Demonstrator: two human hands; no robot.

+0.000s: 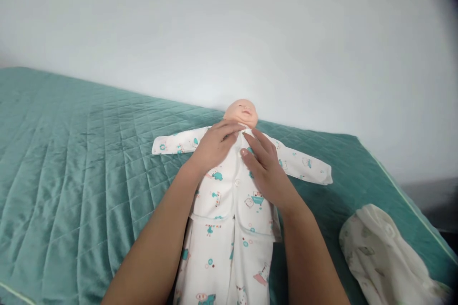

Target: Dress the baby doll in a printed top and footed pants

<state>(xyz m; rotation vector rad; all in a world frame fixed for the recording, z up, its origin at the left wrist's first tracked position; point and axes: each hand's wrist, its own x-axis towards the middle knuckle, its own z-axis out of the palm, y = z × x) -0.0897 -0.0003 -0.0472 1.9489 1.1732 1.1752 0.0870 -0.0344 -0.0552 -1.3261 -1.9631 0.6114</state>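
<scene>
A baby doll (242, 110) lies on its back, wearing a white printed jacket (219, 195) with buttons down the front and matching trousers (211, 262). Its sleeves stretch out to both sides. My left hand (218, 145) rests on the upper chest near the collar, fingers extended and lying flat on the cloth. On the other side of the front opening is my right hand (263, 164), its fingers spread over the jacket near the collar. A white button (237, 183) shows below my hands, at mid-chest.
A quilted green cover (89, 162) lies under the doll. At the lower right sits a bunched white printed cloth (386, 252). The white wall (214, 33) stands right behind the doll's head. The cover's edge (404, 195) runs along the right side.
</scene>
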